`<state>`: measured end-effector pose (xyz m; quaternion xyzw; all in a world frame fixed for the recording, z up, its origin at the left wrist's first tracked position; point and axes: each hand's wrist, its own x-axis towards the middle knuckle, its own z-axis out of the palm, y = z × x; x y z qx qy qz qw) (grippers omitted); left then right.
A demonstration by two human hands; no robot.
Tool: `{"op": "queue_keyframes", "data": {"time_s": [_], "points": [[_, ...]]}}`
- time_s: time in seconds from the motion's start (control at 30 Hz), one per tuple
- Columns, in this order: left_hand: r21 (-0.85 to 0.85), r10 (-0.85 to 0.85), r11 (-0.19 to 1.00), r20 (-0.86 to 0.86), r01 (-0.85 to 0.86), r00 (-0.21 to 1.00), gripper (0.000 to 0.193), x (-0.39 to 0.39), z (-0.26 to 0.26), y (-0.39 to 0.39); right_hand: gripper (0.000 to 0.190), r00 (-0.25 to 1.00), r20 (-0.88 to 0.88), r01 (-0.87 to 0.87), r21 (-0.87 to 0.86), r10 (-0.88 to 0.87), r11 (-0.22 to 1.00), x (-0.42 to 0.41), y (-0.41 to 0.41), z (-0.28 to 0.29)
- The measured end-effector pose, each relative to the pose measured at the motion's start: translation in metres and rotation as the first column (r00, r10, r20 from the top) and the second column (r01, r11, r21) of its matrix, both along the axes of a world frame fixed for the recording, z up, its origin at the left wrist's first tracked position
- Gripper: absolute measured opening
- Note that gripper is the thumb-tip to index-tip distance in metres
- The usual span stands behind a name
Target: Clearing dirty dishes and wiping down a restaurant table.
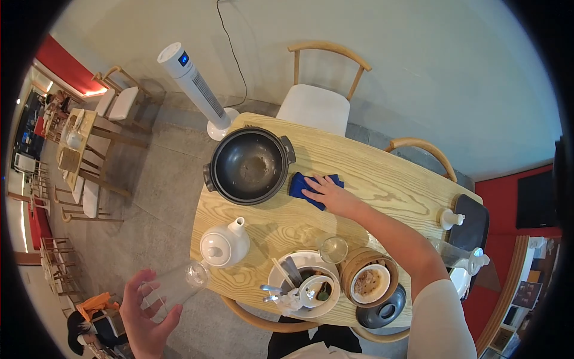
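My right hand (329, 195) lies flat with fingers spread, pressing a folded dark blue cloth (298, 186) onto the wooden table (381, 179). To the cloth's left stands a large black two-handled pot (249, 164) with a little residue at its bottom. At the lower left, my left hand (150, 309) grips a clear drinking glass (177, 280) around its rim, off the table's left edge and tilted with its base towards the table. Near that glass sits a white ceramic teapot (222, 247), its spout pointing towards the pot.
Along the near side are a white bowl (332, 309) of used dishes and utensils, a glass (332, 250), a bamboo steamer (390, 291) and a black lid (383, 309). A dark tray (468, 224) lies right. Chairs (314, 105) and a white tower fan (197, 85) surround the table.
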<state>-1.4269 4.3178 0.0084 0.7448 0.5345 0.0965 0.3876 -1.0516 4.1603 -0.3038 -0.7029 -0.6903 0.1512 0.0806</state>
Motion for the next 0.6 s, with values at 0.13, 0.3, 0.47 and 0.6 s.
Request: {"op": "queue_keyframes", "data": {"time_s": [0.13,0.3,0.47,0.6], "points": [[-0.009,0.014,1.000,-0.005,-0.014,1.000,0.075,-0.015,-0.006,0.001,0.058,0.995,-0.030,-0.099,0.005,0.099,0.995,0.000,-0.030,-0.004],[-0.062,0.038,0.997,0.032,-0.036,0.999,0.074,-0.023,-0.008,0.002,0.056,0.990,-0.060,-0.135,-0.082,0.130,0.988,0.019,-0.061,0.008],[0.058,-0.184,0.982,0.090,0.179,0.979,0.056,-0.042,-0.010,0.008,0.053,0.941,-0.332,-0.094,-0.062,0.068,0.994,0.003,-0.009,0.017],[0.041,-0.116,0.993,0.080,0.113,0.990,0.066,-0.054,-0.012,0.004,0.054,0.877,-0.114,-0.476,-0.065,0.467,0.877,-0.011,0.001,0.001]]}}
